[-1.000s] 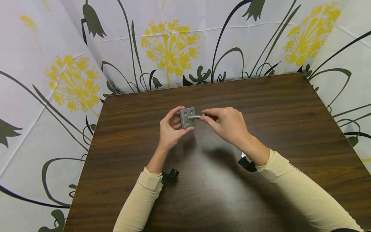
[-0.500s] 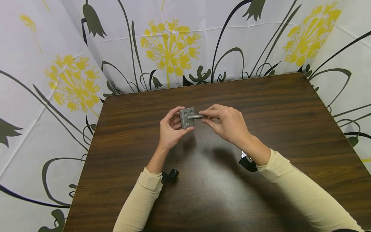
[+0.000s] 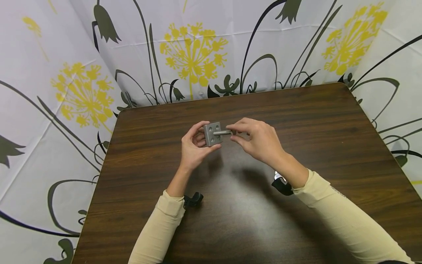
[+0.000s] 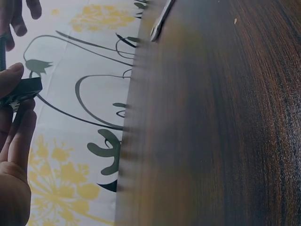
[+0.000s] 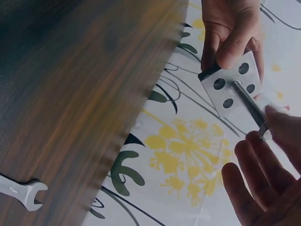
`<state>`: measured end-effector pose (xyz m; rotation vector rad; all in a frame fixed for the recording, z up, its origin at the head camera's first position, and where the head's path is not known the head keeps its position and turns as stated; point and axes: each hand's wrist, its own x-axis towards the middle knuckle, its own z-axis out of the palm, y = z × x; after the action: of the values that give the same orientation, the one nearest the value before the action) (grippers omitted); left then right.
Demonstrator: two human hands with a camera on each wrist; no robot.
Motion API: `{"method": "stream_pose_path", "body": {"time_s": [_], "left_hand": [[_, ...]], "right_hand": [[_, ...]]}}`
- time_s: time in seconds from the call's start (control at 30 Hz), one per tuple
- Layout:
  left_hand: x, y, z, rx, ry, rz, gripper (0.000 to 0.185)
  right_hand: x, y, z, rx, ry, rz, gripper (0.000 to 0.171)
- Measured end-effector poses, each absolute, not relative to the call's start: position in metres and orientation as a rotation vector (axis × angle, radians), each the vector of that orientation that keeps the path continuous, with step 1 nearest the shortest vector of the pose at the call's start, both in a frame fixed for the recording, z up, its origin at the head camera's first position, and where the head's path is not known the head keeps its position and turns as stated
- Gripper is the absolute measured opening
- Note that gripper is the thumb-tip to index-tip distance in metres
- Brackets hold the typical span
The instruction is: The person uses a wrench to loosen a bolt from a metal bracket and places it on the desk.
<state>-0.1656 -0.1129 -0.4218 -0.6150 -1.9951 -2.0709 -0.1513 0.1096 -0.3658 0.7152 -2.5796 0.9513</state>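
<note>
My left hand point(image 3: 192, 156) holds a square grey metal plate point(image 3: 208, 140) by its edges, thumb along the lower edge. Several round holes pierce the plate point(image 5: 225, 73). A threaded bolt point(image 3: 221, 133) sticks out from the plate's middle, pointing right. At the bolt's outer end my right hand point(image 3: 262, 141) pinches it between thumb and forefinger. In the right wrist view the bolt's thread point(image 5: 248, 101) shows clearly, with a small shiny hex part at the fingertips, mostly covered. The left wrist view catches only the plate's dark edge point(image 4: 29, 86) between fingers.
An open-end wrench point(image 5: 27, 192) lies on the dark wood-grain table point(image 3: 148, 146); the left wrist view shows one end of a wrench point(image 4: 159, 26). Both hands are raised above the tabletop. A flower-print curtain point(image 3: 132, 47) hangs behind and beside the table.
My right fingers have shifted on the bolt's end, the thumb sliding slightly right and down and the knuckles rising. The left hand and the plate have stayed nearly still.
</note>
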Motion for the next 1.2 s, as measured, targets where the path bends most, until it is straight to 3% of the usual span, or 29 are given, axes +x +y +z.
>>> {"method": "stream_pose_path", "body": {"time_s": [0.23, 0.37, 0.47, 0.77, 1.03, 1.2], "left_hand": [[-0.174, -0.116, -0.437, -0.619, -1.99, -2.071, 0.075], [-0.175, -0.116, -0.439, -0.627, -1.989, -2.064, 0.075], [-0.175, -0.117, -0.439, -0.615, -1.995, -2.06, 0.075], [-0.17, -0.115, -0.428, -0.592, -2.007, -2.075, 0.074], [-0.163, -0.112, -0.414, -0.595, -2.003, -2.058, 0.071], [-0.163, -0.114, -0.415, -0.589, -2.007, -2.058, 0.071]], "right_hand": [[-0.151, 0.108, -0.365, 0.567, -2.64, 0.972, 0.029], [-0.152, 0.11, -0.365, 0.671, -2.611, 0.953, 0.023], [-0.152, 0.111, -0.365, 0.716, -2.573, 0.937, 0.03], [-0.152, 0.109, -0.364, 0.639, -2.64, 0.967, 0.024], [-0.152, 0.107, -0.364, 0.591, -2.637, 0.981, 0.034], [-0.153, 0.107, -0.364, 0.63, -2.643, 0.965, 0.024]]}}
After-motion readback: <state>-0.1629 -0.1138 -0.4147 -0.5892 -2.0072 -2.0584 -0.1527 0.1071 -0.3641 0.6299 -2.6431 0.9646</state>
